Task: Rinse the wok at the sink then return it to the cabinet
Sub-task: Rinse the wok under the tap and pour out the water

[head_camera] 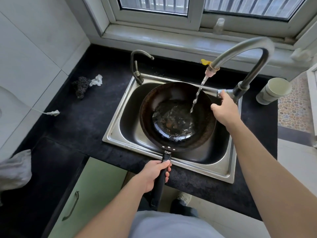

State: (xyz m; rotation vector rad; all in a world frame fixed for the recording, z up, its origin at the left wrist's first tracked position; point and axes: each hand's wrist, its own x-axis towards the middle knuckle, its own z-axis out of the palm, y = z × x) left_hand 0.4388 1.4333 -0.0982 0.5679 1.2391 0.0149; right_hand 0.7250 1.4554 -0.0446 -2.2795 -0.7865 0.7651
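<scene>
While water point(199, 93) runs from the tap point(253, 54) into the wok point(177, 115), which is held over the sink point(116, 127) at mid-frame, the left hand point(154, 176) has its fingers wrapped round the black handle point(160, 184). The right hand point(224, 109) curls its fingers on the tap lever point(223, 91) at centre right. The pooling water adds weight far from that single grip, so the wok could tip and spill over the near rim onto the counter point(77, 121). Opening the lever further could make the stream splash off the sloped wall.
</scene>
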